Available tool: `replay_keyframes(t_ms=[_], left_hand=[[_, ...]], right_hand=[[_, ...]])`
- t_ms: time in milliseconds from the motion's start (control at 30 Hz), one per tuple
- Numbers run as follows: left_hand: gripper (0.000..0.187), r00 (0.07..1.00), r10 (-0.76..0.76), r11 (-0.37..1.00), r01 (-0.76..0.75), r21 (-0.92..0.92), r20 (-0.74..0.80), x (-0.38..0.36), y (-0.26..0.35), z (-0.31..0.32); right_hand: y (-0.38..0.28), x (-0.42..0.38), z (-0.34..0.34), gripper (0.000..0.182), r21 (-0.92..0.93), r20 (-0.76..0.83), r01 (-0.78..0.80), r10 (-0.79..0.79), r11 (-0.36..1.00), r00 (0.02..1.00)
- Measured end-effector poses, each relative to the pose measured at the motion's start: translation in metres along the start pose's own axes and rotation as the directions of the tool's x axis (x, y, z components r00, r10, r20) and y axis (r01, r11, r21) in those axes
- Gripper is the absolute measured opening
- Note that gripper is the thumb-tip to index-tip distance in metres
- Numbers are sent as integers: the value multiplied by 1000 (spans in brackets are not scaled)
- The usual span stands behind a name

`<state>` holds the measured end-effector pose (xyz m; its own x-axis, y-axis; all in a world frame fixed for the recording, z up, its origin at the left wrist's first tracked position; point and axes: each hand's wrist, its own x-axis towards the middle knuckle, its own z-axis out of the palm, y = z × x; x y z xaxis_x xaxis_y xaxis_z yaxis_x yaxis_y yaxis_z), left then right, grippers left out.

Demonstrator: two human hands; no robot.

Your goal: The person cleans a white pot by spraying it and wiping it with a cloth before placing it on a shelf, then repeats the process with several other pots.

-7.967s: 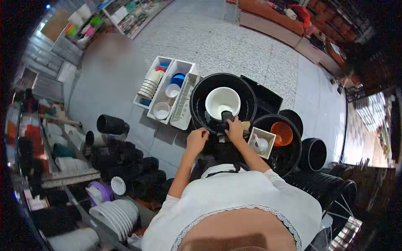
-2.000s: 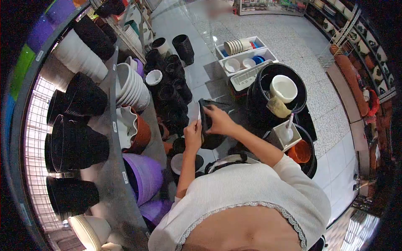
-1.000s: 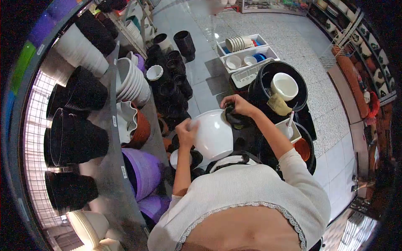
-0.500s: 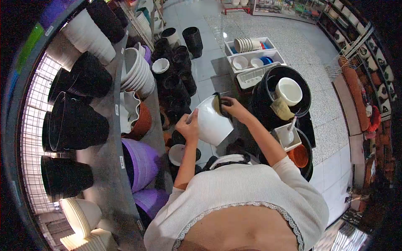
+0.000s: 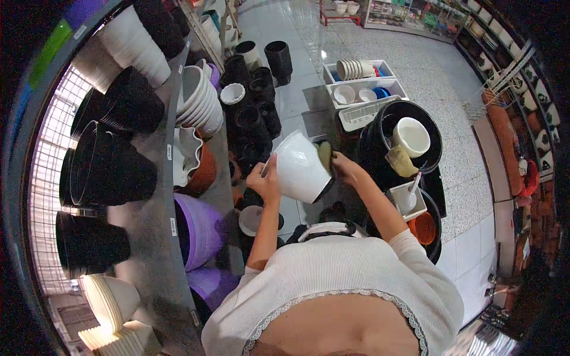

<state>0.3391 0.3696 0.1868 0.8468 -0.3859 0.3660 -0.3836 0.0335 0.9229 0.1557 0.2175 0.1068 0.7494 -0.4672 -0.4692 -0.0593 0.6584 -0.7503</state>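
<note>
A glossy white pot [image 5: 300,166] is tilted on its side in front of my body. My left hand [image 5: 264,181] grips its left edge, the fingers wrapped round it. At the pot's right side my right hand [image 5: 346,169] is closed on a yellow-green sponge or cloth [image 5: 325,155], pressed to the pot; most of its fingertips are hidden. Further right, a cream pot [image 5: 411,136] sits in a large black tub [image 5: 432,118], with a yellowish cloth [image 5: 401,161] beside it.
Stacked black pots [image 5: 113,172], white pots [image 5: 199,101] and purple pots [image 5: 202,228] line the left shelf [image 5: 157,237]. Tall black pots [image 5: 278,59] stand on the floor ahead. White bins [image 5: 389,89] and a square cream pot [image 5: 407,202] are at the right.
The white pot has turned, and more of its outer side shows. My right hand has moved slightly right and down with the sponge or cloth. The view has shifted a little.
</note>
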Motion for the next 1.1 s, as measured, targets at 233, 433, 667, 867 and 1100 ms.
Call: replay_keyframes(t_ms=[233,433,667,867,1100], left_hand=[[44,998,-6,999,10,49,-66,0,-23,-4],[46,987,155,974,-148,170,-30,-2,-22,1],[43,985,-134,926,86,-367,-107,2,18,-12],[40,963,-27,880,-104,-463,-267,6,-34,-6],[41,931,-180,930,56,-363,-316,16,-69,-43]], right_hand=[[-18,-26,58,75,-470,-122,263,-357,842,926],[-11,-36,96,86,-851,0,357,-679,386,734],[46,50,-48,40,198,-56,-125,139,972,989],[50,-6,19,39,367,-111,128,-94,921,989],[58,-15,51,34,635,56,-34,-2,772,998]])
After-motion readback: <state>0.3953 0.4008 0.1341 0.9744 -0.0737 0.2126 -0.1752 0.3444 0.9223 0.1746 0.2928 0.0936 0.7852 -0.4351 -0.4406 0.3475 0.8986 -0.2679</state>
